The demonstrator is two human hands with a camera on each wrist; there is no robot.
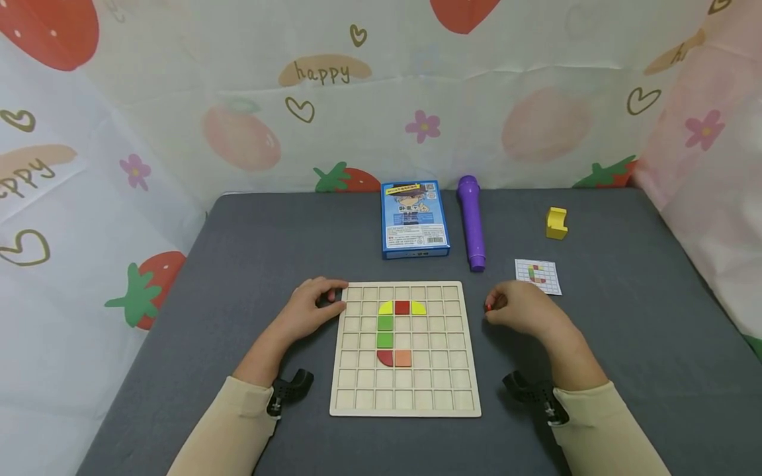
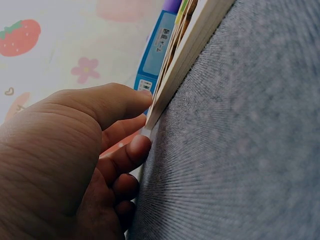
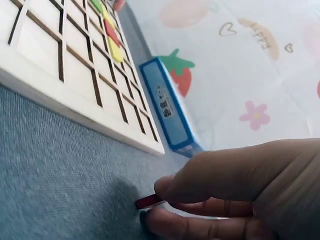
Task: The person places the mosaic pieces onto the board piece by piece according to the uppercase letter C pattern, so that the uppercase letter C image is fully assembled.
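Note:
A square wooden grid board (image 1: pixel 433 380) lies flat in front of me. It carries two yellow rounded tiles (image 1: pixel 419 308), a red square tile (image 1: pixel 401 307), two green square tiles (image 1: pixel 385 323), a dark red rounded tile (image 1: pixel 385 357) and an orange square tile (image 1: pixel 403 358). My left hand (image 1: pixel 303 309) holds the board's far left corner with thumb and forefinger. Right of the board, my right hand (image 1: pixel 524 309) pinches a small red tile (image 3: pixel 149 201) just above the cloth. Fingers hide most of that tile.
A printed pattern card (image 1: pixel 542 272) lies just beyond my right hand, partly covered by it. Behind the board are a blue box (image 1: pixel 415 221) and a purple microphone-shaped stick (image 1: pixel 472 221). A yellow notched block (image 1: pixel 556 223) stands at the far right of the grey tablecloth (image 1: pixel 268 244).

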